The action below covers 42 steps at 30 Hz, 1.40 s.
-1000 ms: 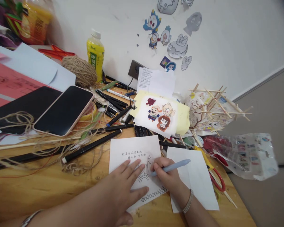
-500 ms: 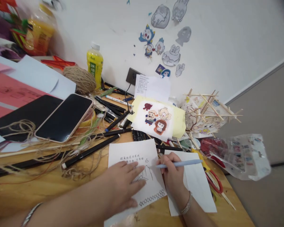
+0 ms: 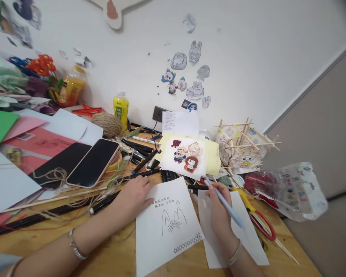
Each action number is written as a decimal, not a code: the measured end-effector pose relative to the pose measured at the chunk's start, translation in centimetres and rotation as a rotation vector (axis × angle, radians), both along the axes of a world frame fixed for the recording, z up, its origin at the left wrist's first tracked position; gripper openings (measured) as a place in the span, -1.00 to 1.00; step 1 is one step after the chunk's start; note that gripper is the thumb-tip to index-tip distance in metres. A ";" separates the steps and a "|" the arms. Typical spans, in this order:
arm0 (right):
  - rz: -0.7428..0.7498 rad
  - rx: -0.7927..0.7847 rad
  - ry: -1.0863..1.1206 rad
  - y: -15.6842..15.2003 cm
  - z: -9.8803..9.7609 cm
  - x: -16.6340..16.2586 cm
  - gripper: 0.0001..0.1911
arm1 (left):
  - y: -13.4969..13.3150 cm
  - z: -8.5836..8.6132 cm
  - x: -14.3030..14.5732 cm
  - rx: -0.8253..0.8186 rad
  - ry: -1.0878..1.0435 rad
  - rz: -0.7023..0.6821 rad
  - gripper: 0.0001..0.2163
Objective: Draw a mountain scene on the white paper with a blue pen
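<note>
My left hand (image 3: 137, 195) lies open at the upper left edge of a white sheet (image 3: 155, 250), its fingers resting near the handwritten characters. On that sheet are line-drawn mountains, a small curved shape between them and a lattice border at the lower right. My right hand (image 3: 220, 211) is closed around a light blue pen (image 3: 230, 211), held off the drawing with one end slanting up and left. Beneath my right hand lies a second white sheet (image 3: 249, 240). A yellow paper with a picture sheet (image 3: 202, 168) of coloured cartoon characters sits just beyond the drawing.
Black markers (image 3: 142, 146), tangled twine (image 3: 57, 177) and a phone (image 3: 93, 163) crowd the left. Behind them stand a twine ball (image 3: 107, 124) and a yellow-green bottle (image 3: 121, 109). Red-handled scissors (image 3: 266, 227), a stick-framed lantern (image 3: 245, 148) and a plastic bag (image 3: 296, 192) are at the right.
My left hand has moved off the drawing to the left edge of the sheet, uncovering the mountains. My right hand has lifted the pen away from the drawing and tilted it. The view has shifted.
</note>
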State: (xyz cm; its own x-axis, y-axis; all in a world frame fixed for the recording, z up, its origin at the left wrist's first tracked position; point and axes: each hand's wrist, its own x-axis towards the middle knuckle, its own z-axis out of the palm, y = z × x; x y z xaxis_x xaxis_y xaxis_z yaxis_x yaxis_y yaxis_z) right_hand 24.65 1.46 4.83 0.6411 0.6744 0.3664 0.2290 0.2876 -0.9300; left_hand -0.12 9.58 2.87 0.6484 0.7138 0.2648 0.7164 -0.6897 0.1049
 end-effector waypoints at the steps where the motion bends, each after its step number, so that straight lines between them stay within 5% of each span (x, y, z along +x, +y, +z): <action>1: 0.010 0.000 0.010 0.1 0.0 0.0 -0.80 | 0.0 0.0 0.0 0.001 0.008 0.005 -0.84; 6: 0.085 -0.099 -0.062 0.2 -0.4 -0.5 -0.74 | 0.3 0.0 0.0 0.000 0.044 0.030 -0.82; 10: 0.178 -0.209 -0.439 0.0 -1.0 -0.1 -0.80 | 0.3 -0.1 0.0 0.005 0.045 0.041 -0.77; 17: 0.134 -0.304 -1.082 -0.3 -1.3 0.2 -0.73 | 0.3 -0.6 0.0 0.008 -0.001 0.044 -0.78; 26: 0.190 -0.188 -0.933 0.0 -1.2 0.7 -0.84 | -0.1 -0.4 0.1 0.029 -0.113 -0.009 -0.78; 29: 0.132 -0.100 -0.902 0.1 -0.9 1.0 -0.85 | -0.4 0.1 -0.1 0.062 -0.156 -0.105 -0.62; 36: -0.003 -0.010 -0.932 0.3 -0.9 1.5 -0.88 | -1.5 0.4 -0.6 0.080 -0.123 -0.441 -0.66; 42: -0.016 0.001 -0.883 0.1 -1.4 1.7 -0.88 | -1.6 -0.1 -0.3 0.096 -0.116 -0.464 -0.81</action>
